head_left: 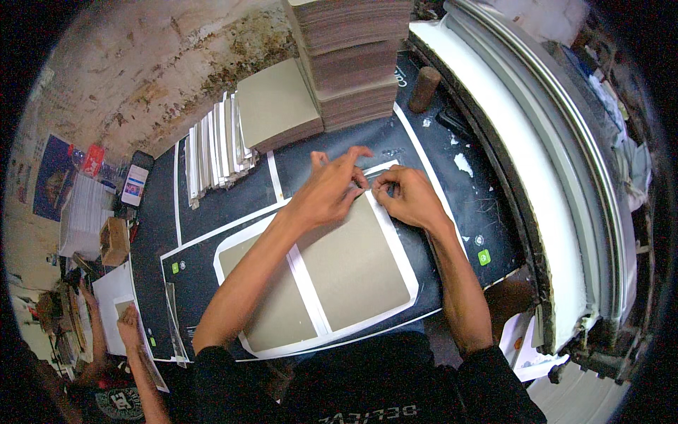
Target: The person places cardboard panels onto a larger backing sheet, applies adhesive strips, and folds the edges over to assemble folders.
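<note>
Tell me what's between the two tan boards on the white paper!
A narrow white strip runs between the left board and the right board in the head view.

Two cardboard panels (357, 265) lie side by side on a paper sheet (309, 293) at the worktop's (194, 283) near side, a left hand (332, 187) and right hand (409, 198) at its far edge. Behind stands a tall board stack (357, 92), with a lower board stack (279, 106), paper strips (219, 152) and a phone (134, 185) successively leftward; a cylinder (424, 90) stands right, beside a machine (558, 141).
</note>
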A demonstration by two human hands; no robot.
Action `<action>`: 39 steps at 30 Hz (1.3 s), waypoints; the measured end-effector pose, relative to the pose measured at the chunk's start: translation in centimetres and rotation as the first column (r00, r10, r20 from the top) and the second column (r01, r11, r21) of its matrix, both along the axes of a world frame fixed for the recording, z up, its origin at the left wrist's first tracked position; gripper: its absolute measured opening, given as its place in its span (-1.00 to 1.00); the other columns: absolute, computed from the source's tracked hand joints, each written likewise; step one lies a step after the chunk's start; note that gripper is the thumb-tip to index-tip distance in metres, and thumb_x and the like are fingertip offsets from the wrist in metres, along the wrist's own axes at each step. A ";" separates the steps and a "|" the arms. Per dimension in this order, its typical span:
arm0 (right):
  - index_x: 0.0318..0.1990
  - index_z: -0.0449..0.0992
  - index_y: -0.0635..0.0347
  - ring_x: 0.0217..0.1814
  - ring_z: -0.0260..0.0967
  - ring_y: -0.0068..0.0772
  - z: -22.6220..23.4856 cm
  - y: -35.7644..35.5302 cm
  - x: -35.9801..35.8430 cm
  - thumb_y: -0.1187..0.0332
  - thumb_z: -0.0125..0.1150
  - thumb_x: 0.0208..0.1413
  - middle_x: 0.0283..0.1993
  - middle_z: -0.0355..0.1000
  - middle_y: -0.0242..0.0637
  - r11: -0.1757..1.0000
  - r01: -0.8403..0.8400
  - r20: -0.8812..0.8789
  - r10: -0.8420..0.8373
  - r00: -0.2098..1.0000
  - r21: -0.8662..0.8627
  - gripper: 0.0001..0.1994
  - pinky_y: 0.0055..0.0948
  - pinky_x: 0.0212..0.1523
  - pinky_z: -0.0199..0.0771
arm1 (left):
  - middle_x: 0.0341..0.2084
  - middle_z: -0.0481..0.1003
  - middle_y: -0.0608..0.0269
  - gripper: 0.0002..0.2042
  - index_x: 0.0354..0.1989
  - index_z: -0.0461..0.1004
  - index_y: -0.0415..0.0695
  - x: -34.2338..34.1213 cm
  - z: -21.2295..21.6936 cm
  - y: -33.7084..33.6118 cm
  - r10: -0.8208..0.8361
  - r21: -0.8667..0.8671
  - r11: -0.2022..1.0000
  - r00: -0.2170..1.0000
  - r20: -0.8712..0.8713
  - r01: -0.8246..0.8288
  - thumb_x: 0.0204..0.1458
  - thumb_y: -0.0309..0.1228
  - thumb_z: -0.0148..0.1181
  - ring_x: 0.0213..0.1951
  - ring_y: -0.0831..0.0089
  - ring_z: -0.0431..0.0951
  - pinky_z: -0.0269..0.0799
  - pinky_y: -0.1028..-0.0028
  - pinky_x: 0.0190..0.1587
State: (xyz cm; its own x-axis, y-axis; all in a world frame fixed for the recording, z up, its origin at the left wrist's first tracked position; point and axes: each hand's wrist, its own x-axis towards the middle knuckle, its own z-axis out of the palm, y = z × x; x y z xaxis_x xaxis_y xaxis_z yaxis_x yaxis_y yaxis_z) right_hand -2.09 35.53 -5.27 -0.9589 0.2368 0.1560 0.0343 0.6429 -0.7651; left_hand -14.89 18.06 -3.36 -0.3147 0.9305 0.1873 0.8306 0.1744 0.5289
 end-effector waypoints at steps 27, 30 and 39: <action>0.55 -0.24 0.17 0.23 0.46 0.05 1.8 -2.1 0.7 0.57 0.28 0.02 0.37 0.24 0.18 0.986 -0.155 -0.229 0.166 0.959 0.062 0.00 -0.08 0.44 0.16 | 0.31 0.34 0.10 -0.22 0.40 0.20 -0.18 4.4 -0.9 -6.1 0.043 -0.152 0.985 0.974 -0.221 -0.079 0.14 0.09 0.23 0.17 0.14 0.45 0.06 -0.02 0.22; 0.55 -0.42 0.22 0.38 0.30 0.15 3.1 -3.0 1.5 0.34 0.42 0.05 0.43 0.17 0.20 0.959 -0.221 -0.079 0.238 0.968 0.179 0.13 0.06 0.56 -0.15 | 0.19 0.49 0.08 -0.01 0.43 0.04 -0.15 5.8 -1.1 -6.7 0.144 -0.057 0.987 0.985 -0.100 -0.150 -0.05 0.13 0.42 0.13 0.10 0.49 0.00 -0.03 0.25; 0.55 -0.47 0.14 0.43 0.26 0.18 2.4 -6.4 1.9 0.42 0.41 0.08 0.47 0.05 0.38 0.957 -0.195 0.115 0.173 0.978 0.217 0.13 0.04 0.54 -0.03 | 0.31 0.28 -0.18 0.23 0.50 -0.15 -0.31 8.5 -0.9 -9.7 0.115 -0.047 0.992 0.990 -0.079 -0.119 -0.16 0.31 0.35 0.33 0.07 0.31 0.02 -0.13 0.28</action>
